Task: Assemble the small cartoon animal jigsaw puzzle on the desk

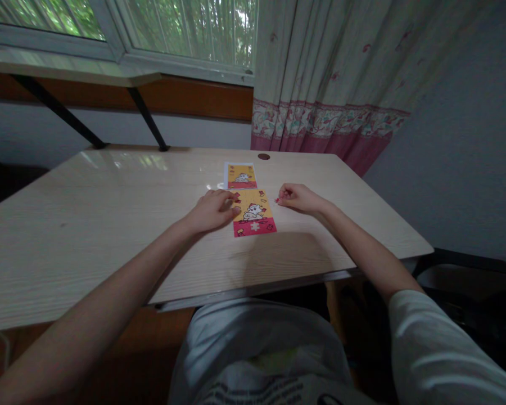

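Observation:
A jigsaw puzzle (259, 197) in yellow and red, with a white cartoon animal on it, lies flat on the table. One piece-shaped gap shows pale in its red lower band. Resting at the puzzle's left edge is my left hand (213, 210), fingers apart and holding nothing. To the right of the puzzle, my right hand (298, 198) pinches a small red puzzle piece (277, 200) between thumb and fingers, just over the tabletop. Directly behind the puzzle lies a reference picture (241, 176) with the same design and a white border.
The pale wooden table (109, 225) has a round brown cable hole cover (263, 157) near its back edge. Black shelf supports (147, 118) stand at the back left. A curtain (320, 84) hangs behind, beside the window (194, 28).

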Demonstrator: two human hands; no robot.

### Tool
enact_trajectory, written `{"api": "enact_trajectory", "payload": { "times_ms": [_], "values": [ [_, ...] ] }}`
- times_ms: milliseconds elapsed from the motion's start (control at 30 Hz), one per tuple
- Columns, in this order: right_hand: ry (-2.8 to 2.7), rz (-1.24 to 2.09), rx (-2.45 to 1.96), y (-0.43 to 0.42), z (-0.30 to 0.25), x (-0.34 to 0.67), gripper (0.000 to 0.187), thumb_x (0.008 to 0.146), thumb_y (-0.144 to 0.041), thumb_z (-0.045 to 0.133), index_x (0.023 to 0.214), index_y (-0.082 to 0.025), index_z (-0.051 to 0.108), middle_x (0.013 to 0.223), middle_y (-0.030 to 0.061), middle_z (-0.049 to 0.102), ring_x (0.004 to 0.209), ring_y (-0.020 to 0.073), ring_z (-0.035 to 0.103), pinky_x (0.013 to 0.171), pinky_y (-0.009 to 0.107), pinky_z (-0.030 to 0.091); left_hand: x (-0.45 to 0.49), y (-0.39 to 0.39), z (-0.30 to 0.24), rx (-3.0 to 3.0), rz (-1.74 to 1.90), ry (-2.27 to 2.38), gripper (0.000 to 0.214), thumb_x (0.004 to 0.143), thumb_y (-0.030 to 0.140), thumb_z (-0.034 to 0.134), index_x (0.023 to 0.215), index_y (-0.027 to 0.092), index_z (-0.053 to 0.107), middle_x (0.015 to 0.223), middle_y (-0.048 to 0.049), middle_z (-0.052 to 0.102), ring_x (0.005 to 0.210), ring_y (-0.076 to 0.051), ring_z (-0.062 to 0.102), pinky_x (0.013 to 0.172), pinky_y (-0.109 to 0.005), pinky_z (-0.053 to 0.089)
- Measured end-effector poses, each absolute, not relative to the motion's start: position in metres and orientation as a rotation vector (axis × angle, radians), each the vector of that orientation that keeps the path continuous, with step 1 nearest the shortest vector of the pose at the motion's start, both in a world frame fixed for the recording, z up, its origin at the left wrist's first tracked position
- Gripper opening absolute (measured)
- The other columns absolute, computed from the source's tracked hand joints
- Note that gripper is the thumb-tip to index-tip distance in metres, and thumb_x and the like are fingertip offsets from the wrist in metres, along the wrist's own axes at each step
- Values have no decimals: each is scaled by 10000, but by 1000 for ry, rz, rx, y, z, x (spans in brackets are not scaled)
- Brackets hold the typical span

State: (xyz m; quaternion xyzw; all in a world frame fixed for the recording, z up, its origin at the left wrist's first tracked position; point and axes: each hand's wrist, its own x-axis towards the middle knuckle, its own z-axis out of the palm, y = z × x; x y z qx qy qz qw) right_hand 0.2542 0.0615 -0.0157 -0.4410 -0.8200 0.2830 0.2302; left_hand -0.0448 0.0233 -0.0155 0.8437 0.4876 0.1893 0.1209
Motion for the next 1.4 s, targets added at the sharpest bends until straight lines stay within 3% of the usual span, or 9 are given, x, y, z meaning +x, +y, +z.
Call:
{"api": "enact_trajectory", "payload": {
  "times_ms": [133,233,500,733,933,1167,1300,1400],
  "values": [
    [-2083,945,-1027,50,-16,232,257,749,-349,676,915,-162,614,736,0,620,645,111,532,601,237,391,-38,19,-13,2412,744,1213,292,814,391,557,945,165,690,1017,-112,708,969,-253,622,919,-426,447],
    [-1987,1097,-946,38,-16,214,254,726,-356,706,863,-166,610,707,0,641,639,110,564,597,234,411,-28,12,-12,2326,796,1114,239,799,371,581,841,170,703,915,-93,723,913,-239,633,876,-400,464],
    [-1884,1207,-947,17,-17,192,311,696,-396,751,841,-166,601,654,-9,659,614,116,593,604,245,445,-14,0,-8,2109,931,1126,199,777,344,607,773,176,713,791,-52,703,778,-199,620,764,-352,475],
    [-2102,746,-885,10,-6,196,242,800,-384,676,940,-188,677,910,45,715,814,155,637,779,304,468,-15,10,-20,1900,1035,1172,226,745,389,631,728,178,710,723,-30,679,675,-169,571,682,-332,466],
    [-2307,298,-859,10,-2,201,191,871,-378,633,949,-210,684,927,55,722,861,182,614,849,334,400,-14,12,-24,1761,1000,1118,257,705,420,651,707,168,699,747,-47,681,706,-186,593,687,-356,482],
    [-2352,180,-841,10,-1,204,241,881,-413,618,930,-185,678,869,65,703,833,186,600,811,324,368,-18,12,-17,1882,945,1198,334,764,485,581,773,173,701,824,-71,702,759,-209,605,704,-370,487],
    [-2379,324,-828,13,-5,207,211,852,-385,656,898,-181,678,857,51,700,832,176,602,801,303,389,-37,21,-12,2228,868,1230,346,822,462,540,908,175,712,1000,-102,705,944,-243,618,908,-420,465],
    [-2490,468,-814,16,-10,206,152,830,-329,681,859,-180,681,881,45,705,856,169,607,835,299,403,-52,26,-11,2501,682,1292,487,817,522,539,1098,149,678,1131,-145,660,1081,-286,579,1001,-464,405]
  ]
}}
